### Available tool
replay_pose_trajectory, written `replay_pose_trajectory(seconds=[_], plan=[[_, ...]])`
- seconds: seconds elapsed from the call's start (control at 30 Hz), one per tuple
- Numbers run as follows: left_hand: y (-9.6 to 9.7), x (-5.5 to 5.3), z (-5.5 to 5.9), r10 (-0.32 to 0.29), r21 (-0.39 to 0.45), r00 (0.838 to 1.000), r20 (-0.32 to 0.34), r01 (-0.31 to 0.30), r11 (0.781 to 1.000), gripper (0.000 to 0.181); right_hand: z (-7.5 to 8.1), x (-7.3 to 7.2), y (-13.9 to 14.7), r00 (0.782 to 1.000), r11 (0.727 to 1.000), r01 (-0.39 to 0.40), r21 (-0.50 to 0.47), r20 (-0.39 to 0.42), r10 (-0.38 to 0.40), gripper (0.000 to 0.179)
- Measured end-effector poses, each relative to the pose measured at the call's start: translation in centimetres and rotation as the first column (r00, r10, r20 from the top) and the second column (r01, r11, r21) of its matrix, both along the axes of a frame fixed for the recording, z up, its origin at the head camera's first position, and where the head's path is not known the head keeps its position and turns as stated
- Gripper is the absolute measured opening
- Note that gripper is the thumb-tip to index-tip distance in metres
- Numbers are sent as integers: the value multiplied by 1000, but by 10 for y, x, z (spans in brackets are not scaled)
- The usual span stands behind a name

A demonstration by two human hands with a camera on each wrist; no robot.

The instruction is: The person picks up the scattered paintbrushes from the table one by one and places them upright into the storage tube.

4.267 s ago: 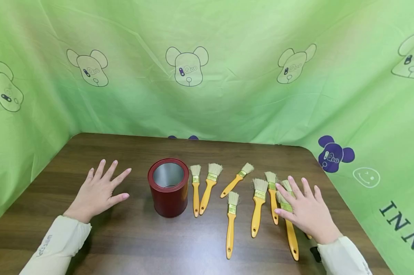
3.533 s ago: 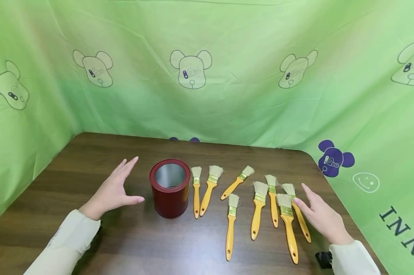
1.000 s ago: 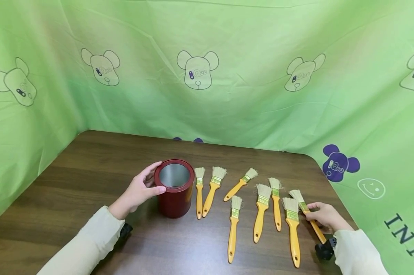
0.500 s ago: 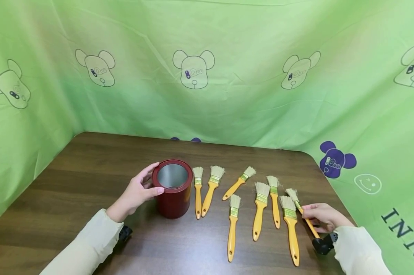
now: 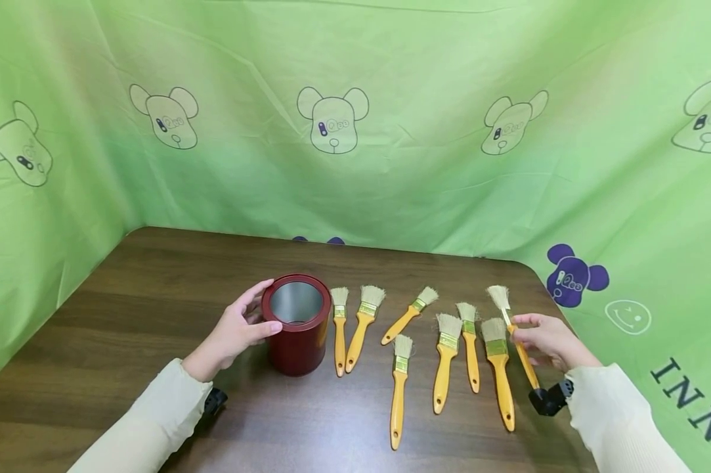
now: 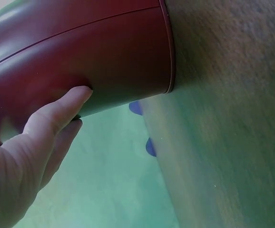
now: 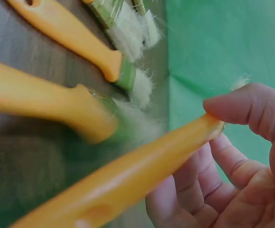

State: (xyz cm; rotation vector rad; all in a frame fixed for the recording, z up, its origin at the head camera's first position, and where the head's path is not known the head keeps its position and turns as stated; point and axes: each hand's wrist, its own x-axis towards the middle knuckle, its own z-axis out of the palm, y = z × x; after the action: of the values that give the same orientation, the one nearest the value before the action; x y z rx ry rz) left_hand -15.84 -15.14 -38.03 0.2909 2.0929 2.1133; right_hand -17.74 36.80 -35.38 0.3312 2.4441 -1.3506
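A dark red metal can (image 5: 299, 351) with an open top and silver inside stands upright on the wooden table. My left hand (image 5: 237, 332) holds its left side, thumb near the rim and fingers curved around the wall; the left wrist view shows fingertips on the can's side (image 6: 104, 61). My right hand (image 5: 553, 341) pinches a paintbrush (image 5: 525, 361) by its yellow handle near the ferrule, bristles pointing up and away. In the right wrist view thumb and fingers close on the handle (image 7: 147, 164). Right beside it lies a wider paintbrush (image 5: 499, 374), blurred in that view.
Several more yellow-handled paintbrushes lie across the table (image 5: 172, 282), among them a small slanted brush (image 5: 405, 322), a near brush (image 5: 397, 401) and two close to the can's right side. A green printed curtain (image 5: 420, 184) hangs behind and beside the table.
My right hand came down, took hold of the rightmost paintbrush and raised it, moving away from me. The wide brush beside it shifted the same way. My left hand went to the can and stays there.
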Motion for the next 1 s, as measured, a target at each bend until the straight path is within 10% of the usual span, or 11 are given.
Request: replay_pose_trajectory(seconds=[0.37,0.7,1.0], plan=[[0,1,1,4,-6,1000,7,-4,1000,81,19,-4,-27,989,997,50,-61,-136,-58,62],[2,1,-1,3,-3,1000,9,-3,1000,81,37,-8,-81,904,959,195,-206,-342,-258,42],[0,1,2,-2,-7,1000,17,2,1000,81,62,-22,-141,874,968,178,-175,-423,-238,57]])
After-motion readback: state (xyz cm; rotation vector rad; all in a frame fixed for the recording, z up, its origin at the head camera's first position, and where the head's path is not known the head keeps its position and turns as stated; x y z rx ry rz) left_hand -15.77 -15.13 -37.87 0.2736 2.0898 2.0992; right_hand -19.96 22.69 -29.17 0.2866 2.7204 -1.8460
